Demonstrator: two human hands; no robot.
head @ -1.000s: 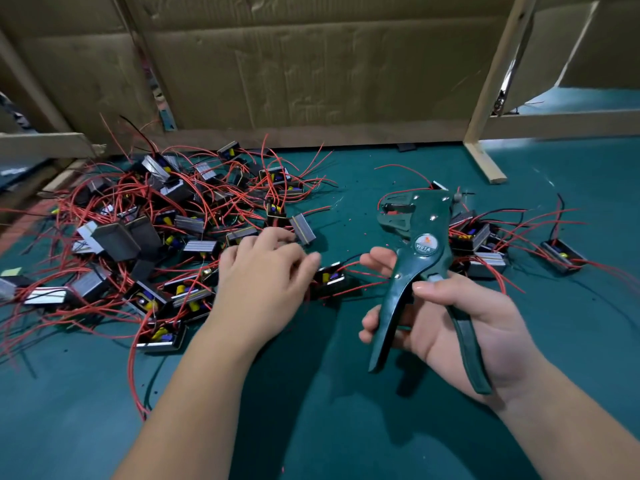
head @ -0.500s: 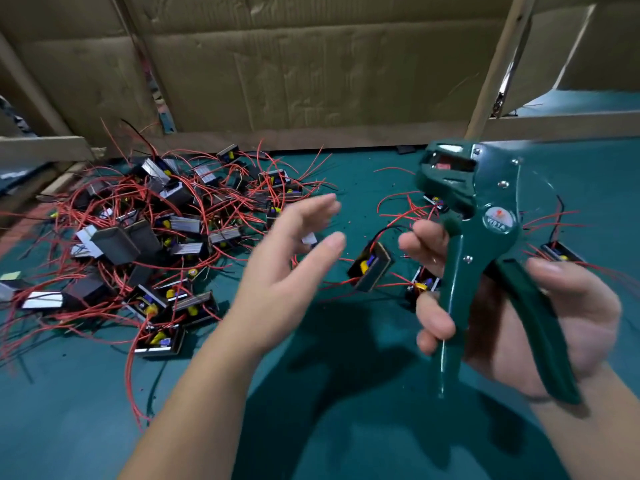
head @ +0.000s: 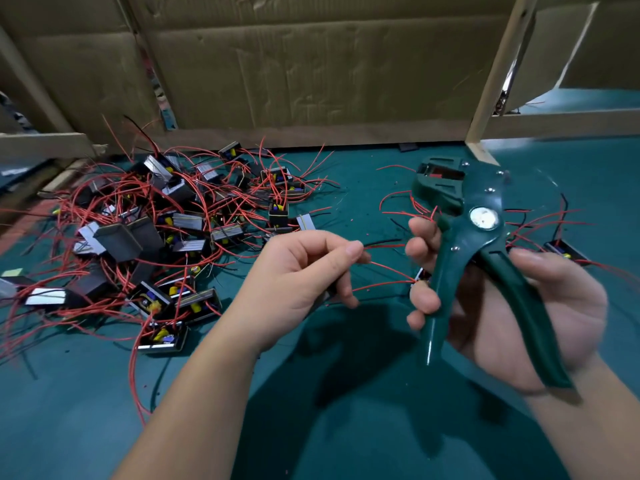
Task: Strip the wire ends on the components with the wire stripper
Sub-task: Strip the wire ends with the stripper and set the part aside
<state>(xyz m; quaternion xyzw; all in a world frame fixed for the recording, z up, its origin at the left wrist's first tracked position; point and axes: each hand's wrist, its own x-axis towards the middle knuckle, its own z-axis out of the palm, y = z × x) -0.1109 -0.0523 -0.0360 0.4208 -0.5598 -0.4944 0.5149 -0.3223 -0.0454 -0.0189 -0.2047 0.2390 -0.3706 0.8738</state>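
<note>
Pinching red wires (head: 391, 270) between curled fingers, the left hand (head: 298, 275) is hovering beside the green wire stripper (head: 478, 199). The right hand (head: 554, 306) is gripping its spread handles above the tabletop (head: 69, 410).

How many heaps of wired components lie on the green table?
2. A large heap lies at the left, beyond the left hand, which pinches red wires. A smaller heap lies at the right, partly hidden behind the wire stripper and the right hand.

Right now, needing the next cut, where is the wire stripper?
Head view, right side: the right hand grips the wire stripper, beside the left hand pinching red wires.
</note>
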